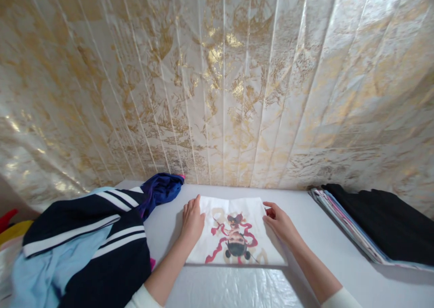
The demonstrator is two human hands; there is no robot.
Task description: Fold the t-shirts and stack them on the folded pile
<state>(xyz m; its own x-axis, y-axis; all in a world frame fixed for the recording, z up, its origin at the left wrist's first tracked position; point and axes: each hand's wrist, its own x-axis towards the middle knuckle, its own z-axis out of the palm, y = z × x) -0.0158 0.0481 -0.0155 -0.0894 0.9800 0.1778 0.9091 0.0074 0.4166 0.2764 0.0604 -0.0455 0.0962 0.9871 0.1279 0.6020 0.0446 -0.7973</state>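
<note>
A white folded T-shirt (217,204) lies flat on the table in front of me. Its printed cartoon figure, with red ribbons and dark hair buns, appears upside down from here. At the shirt's left edge, my left hand (193,220) is closed, its thumb on the cloth and its fingers along the side. My right hand (278,222) pinches the right edge near the far corner, thumb and fingers close together. The fingertips under the cloth are partly hidden.
A loose heap of clothes, including a navy garment with white stripes (125,217) and a light blue one (68,254), lies left. On the right is a folded stack topped by a black garment (379,222). A gold-patterned covering (224,95) hangs behind the white table (325,254).
</note>
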